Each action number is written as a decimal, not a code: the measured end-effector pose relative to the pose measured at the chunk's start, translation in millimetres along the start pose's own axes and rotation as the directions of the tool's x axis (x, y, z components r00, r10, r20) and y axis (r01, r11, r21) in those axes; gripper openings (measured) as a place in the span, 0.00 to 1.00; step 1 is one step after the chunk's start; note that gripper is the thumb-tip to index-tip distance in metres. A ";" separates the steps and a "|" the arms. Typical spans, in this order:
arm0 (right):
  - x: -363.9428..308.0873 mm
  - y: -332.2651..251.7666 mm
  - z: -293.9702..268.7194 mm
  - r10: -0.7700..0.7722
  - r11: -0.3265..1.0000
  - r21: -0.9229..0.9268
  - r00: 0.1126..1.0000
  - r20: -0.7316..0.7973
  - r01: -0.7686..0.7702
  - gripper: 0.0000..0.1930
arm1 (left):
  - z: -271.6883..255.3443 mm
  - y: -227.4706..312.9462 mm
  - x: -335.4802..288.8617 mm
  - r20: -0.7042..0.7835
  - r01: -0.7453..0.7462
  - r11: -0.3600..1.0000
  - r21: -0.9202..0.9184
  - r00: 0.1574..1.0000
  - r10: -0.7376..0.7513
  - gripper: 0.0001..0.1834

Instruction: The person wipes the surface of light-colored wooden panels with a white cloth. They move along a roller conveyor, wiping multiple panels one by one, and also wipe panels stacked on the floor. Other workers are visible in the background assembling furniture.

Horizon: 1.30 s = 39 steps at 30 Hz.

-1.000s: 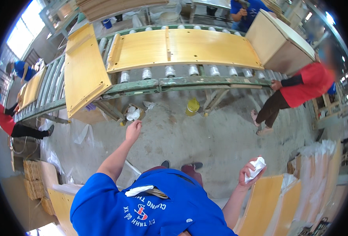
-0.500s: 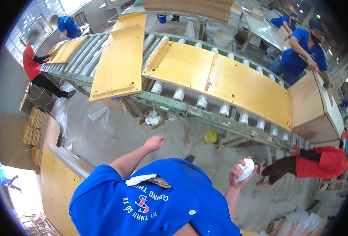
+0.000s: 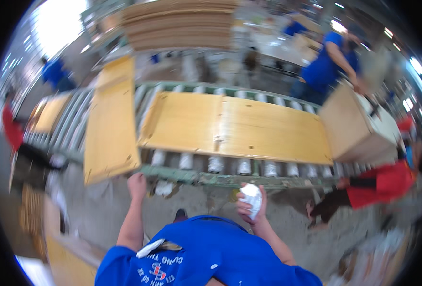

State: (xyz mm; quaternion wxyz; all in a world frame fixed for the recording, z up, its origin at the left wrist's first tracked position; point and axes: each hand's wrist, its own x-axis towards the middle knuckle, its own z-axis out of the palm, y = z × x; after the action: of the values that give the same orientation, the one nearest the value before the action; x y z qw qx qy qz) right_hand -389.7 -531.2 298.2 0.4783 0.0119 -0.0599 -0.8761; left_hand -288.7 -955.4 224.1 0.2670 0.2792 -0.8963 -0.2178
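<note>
My right hand (image 3: 260,208) is wrapped round a white wad (image 3: 251,199), held up in front of my body; blur hides whether it is cloth or paper. Curled into a fist, my left hand (image 3: 137,186) is just below the near end of a yellow wooden panel (image 3: 107,138), with nothing showing in it. That panel lies crosswise over the roller conveyor (image 3: 187,175). To its right a longer yellow panel (image 3: 277,128) with raised wooden strips rests lengthwise on the rollers.
A pale wooden box (image 3: 351,128) stands at the conveyor's right end, with a person in blue (image 3: 325,66) behind it and a person in red (image 3: 382,186) on the near side. Another person in red (image 3: 13,126) is far left. Stacked brown boards (image 3: 177,26) rise beyond the conveyor.
I have come closer to the conveyor, and the view has shifted. My left hand is now near the crosswise panel. My right hand has moved inward and forward, still holding the white wad.
</note>
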 end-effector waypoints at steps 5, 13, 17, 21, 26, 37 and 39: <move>33.6 32.3 -1.5 -0.077 0.996 -0.039 0.995 -0.061 0.075 0.30 | -10.9 -26.5 58.6 0.014 -0.054 0.966 0.252 0.999 0.052 0.12; 57.1 78.0 -23.1 -0.243 0.970 -0.016 0.970 -0.024 0.242 0.28 | 73.2 6.2 98.4 0.118 -0.447 0.841 -0.304 0.859 0.499 0.10; 60.0 99.5 -33.9 -0.362 0.932 -0.022 0.932 -0.028 0.362 0.29 | 112.3 71.5 44.3 0.324 -0.628 0.522 -0.577 0.411 0.852 0.08; 37.1 112.8 -35.0 -0.494 0.870 -0.019 0.869 -0.025 0.493 0.29 | 125.2 135.3 18.6 0.238 -0.628 0.308 -0.715 0.195 0.951 0.07; -9.4 114.0 -25.4 -0.619 0.785 -0.015 0.785 -0.021 0.619 0.29 | 137.8 178.7 45.6 0.226 -0.651 0.515 -0.557 0.478 0.849 0.11; -135.7 82.4 -8.8 -0.713 0.688 -0.071 0.691 0.122 0.722 0.29 | 145.7 183.7 110.1 0.598 -0.298 0.951 0.087 0.779 0.190 0.21; -149.3 78.3 -6.4 -0.717 0.686 -0.060 0.688 0.110 0.725 0.29 | 149.4 179.0 107.6 0.624 -0.305 0.947 0.104 0.761 0.177 0.21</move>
State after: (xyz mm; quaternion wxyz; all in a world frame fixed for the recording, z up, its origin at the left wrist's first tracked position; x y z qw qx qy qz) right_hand -242.8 -448.3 295.5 0.0926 -0.0232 -0.0254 -0.9951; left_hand -522.7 -851.5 245.2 -0.0377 0.1017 -0.9797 -0.1685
